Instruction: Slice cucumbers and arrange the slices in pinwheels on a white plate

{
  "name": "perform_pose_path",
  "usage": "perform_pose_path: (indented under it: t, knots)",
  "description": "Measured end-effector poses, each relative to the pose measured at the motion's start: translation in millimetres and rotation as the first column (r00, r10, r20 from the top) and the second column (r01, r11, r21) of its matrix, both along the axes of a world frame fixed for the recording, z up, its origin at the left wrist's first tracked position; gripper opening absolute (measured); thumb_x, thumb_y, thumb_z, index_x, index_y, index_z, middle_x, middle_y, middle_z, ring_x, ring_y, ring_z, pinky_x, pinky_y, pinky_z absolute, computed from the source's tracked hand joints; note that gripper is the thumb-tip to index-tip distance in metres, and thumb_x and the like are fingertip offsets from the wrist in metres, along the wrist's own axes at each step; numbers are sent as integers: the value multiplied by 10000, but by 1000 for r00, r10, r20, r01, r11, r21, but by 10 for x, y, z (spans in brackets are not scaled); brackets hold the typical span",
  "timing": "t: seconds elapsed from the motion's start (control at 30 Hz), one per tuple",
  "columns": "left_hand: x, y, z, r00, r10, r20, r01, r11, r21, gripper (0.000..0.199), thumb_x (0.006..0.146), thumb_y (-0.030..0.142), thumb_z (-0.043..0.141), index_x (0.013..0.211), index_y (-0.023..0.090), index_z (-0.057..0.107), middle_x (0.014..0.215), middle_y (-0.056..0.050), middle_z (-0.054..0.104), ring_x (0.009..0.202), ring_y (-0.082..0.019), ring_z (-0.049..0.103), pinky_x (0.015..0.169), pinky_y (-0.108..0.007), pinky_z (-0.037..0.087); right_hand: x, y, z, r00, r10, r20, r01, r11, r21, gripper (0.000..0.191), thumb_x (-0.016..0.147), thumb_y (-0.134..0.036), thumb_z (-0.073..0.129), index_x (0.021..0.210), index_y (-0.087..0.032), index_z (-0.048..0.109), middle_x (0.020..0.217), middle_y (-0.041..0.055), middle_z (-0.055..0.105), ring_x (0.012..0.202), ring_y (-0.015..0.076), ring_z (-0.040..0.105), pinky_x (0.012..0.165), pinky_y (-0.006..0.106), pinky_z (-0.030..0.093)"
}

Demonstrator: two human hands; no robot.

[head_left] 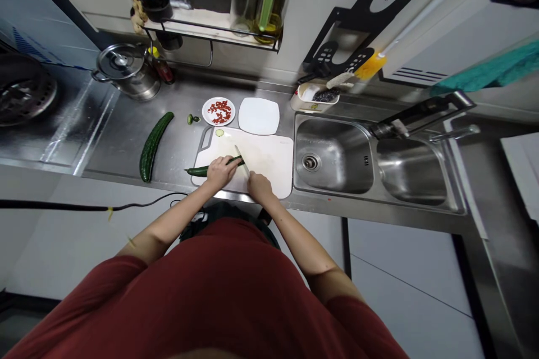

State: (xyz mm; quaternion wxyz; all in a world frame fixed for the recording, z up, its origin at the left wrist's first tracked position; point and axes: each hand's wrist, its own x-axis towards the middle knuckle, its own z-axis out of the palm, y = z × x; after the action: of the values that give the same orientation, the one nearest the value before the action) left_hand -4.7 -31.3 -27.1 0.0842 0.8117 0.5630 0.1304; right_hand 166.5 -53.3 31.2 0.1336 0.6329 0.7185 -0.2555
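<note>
On the white cutting board (pixel 275 165) lies a cucumber (pixel 197 171), its stem end sticking out past the board's left side. My left hand (pixel 222 172) is closed over it near the cut end. My right hand (pixel 259 186) grips a knife (pixel 242 159), whose blade rests against the cucumber's right end. One pale green slice (pixel 219 132) sits at the board's upper left. Behind the board are a white plate with chopped red pieces (pixel 206 111) and a bare white square plate (pixel 258 115). A whole cucumber (pixel 154 147) lies on the counter to the left.
Small green cucumber ends (pixel 192 119) lie beside the round plate. A lidded steel pot (pixel 132 76) and a red bottle (pixel 163 69) stand at the back left. A double sink (pixel 337 157) adjoins the board on the right. A shelf with bottles (pixel 202 25) hangs behind.
</note>
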Motion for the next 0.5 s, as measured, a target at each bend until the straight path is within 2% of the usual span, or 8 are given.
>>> perform_pose_path:
  t: [0.23, 0.5]
  knots:
    - [0, 0, 14, 1000, 1, -3, -1, 1000, 7, 378, 931, 349, 426, 1275, 344, 580, 1182, -56, 609, 990, -215, 545, 867, -356, 405, -128, 188, -16, 1000, -4, -11, 4, 1000, 28, 283, 946, -135, 320, 1142, -121, 523, 1043, 154, 661, 981, 236, 644, 817, 325, 477]
    - [-5, -1, 11, 1000, 5, 12, -5, 1000, -3, 375, 928, 349, 436, 1275, 357, 577, 1179, -59, 606, 989, -212, 545, 861, -355, 406, 19, -33, -11, 1000, -5, -11, 5, 1000, 7, 256, 948, -158, 337, 1104, -122, 536, 1004, 158, 663, 961, 249, 647, 796, 330, 478]
